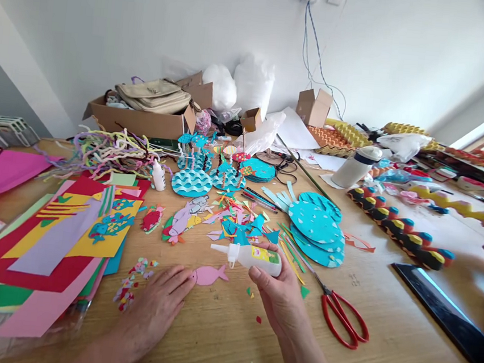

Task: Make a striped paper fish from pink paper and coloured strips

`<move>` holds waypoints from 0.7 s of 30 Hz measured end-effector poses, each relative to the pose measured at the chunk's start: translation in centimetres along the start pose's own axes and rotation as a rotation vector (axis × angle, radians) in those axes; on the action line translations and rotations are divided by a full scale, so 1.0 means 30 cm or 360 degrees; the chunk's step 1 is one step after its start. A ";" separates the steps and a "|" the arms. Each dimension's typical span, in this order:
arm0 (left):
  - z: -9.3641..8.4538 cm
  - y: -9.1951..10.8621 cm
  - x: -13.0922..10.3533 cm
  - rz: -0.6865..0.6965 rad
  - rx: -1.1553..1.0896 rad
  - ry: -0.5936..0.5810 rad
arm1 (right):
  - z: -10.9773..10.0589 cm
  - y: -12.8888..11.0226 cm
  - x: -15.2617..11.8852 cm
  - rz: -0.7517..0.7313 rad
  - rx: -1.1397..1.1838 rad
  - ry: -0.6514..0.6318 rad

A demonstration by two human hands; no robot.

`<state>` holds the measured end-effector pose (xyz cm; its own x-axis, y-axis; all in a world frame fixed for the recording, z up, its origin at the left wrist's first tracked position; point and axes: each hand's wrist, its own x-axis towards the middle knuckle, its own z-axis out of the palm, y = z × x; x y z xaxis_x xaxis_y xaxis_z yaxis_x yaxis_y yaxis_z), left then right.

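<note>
Left hand (161, 295) lies flat, fingertips touching a pink paper fish (208, 275); right hand (279, 292), wrapped around a glue bottle (245, 256) near the fish, could blot it by oversqueezing.

One head-worn view, facing forward and down, tabletop (210, 338) close below, wall (176, 15) beyond

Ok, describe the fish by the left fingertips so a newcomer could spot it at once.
On the table, find the glue bottle in the right hand. Below its nozzle in the picture, at the tip of the left hand, lies a mauve fish. Unlike the overlapping fish pile beyond, it lies singly.
</note>
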<state>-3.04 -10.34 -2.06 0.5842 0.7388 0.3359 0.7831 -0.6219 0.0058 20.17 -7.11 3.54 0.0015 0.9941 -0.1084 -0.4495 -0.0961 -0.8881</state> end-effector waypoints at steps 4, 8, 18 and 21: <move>0.004 0.010 -0.003 -0.0028 0.0003 -0.0032 | 0.012 0.008 -0.003 -0.0039 -0.0066 -0.0044; 0.016 0.018 -0.011 -0.0011 0.0019 0.0011 | 0.035 0.015 -0.007 -0.0055 -0.0175 -0.0103; 0.035 0.030 -0.022 -0.0051 -0.0023 0.0121 | 0.064 0.071 -0.009 -0.0183 -0.0509 -0.0075; 0.031 0.034 -0.021 -0.0042 -0.0013 0.0143 | 0.064 0.102 -0.005 -0.0245 -0.0606 -0.0087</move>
<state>-2.42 -11.21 -3.14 0.5416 0.7289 0.4188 0.7959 -0.6049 0.0236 17.07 -7.45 1.71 -0.0094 0.9985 0.0536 -0.0852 0.0526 -0.9950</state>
